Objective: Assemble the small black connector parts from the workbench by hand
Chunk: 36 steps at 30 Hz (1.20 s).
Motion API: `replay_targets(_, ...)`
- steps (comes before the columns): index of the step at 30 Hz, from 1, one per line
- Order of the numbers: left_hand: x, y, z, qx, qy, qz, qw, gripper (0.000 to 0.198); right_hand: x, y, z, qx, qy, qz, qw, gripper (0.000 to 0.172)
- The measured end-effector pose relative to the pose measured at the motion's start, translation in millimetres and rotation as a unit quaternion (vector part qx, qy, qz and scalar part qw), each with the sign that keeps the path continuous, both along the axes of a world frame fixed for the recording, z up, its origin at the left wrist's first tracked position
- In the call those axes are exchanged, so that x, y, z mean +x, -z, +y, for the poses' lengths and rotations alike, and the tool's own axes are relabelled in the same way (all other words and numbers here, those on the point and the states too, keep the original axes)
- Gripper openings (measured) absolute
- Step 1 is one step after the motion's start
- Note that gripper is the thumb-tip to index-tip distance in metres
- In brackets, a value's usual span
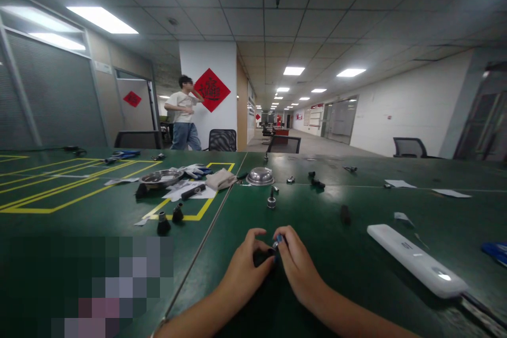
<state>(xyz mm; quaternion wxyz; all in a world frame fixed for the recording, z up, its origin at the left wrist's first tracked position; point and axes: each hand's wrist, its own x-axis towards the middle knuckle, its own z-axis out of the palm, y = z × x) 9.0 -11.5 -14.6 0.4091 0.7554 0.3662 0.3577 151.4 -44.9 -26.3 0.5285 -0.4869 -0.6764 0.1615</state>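
Observation:
My left hand (246,261) and my right hand (295,261) meet just above the green table top. The fingers of my right hand are pinched on a small shiny metal part (275,245). My left hand is curled with thumb and fingers close to the same part, and something dark shows inside its curl. Fingers hide most of what lies between the hands, so its shape is unclear. Beyond my fingertips, a small metal fitting with a dark stem (271,200) stands upright. Behind it a round shiny metal dish (260,176) lies on the table.
To the left are two black fittings (163,223), a black cylinder (193,191), a metal bowl (160,178), a beige cloth (220,179) and gloves (196,170). A white power strip (415,260) lies at right. A person (182,113) stands beyond the table.

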Motion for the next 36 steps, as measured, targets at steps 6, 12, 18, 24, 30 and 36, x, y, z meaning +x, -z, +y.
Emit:
replay_targets(6,-1,4.1,0,-0.003,0.012,-0.016,1.0,0.057,2,-7.1,-3,0.085,-0.011,-0.086,0.993,0.016)
replay_targets(12,0,5.5,-2,0.027,-0.003,-0.011,1.0,0.056,6,-12.8,-8,0.087,-0.085,-0.264,0.957,0.031)
replay_targets(18,1,-0.4,-5,0.022,-0.011,0.006,1.0,0.052,4,-10.8,-6,0.066,-0.084,-0.238,0.965,0.043)
replay_targets(24,1,3.6,-4,0.017,-0.02,0.003,1.0,0.051,6,-9.7,-2,0.04,-0.085,-0.174,0.98,0.039)
replay_targets(30,1,2.4,-4,0.024,-0.03,0.021,0.999,0.05,5,-10.9,-3,0.049,-0.101,-0.195,0.974,0.037)
replay_targets(36,0,3.4,-3,0.03,-0.033,0.027,0.999,0.051,6,-9.7,-1,0.031,-0.066,-0.17,0.983,0.026)
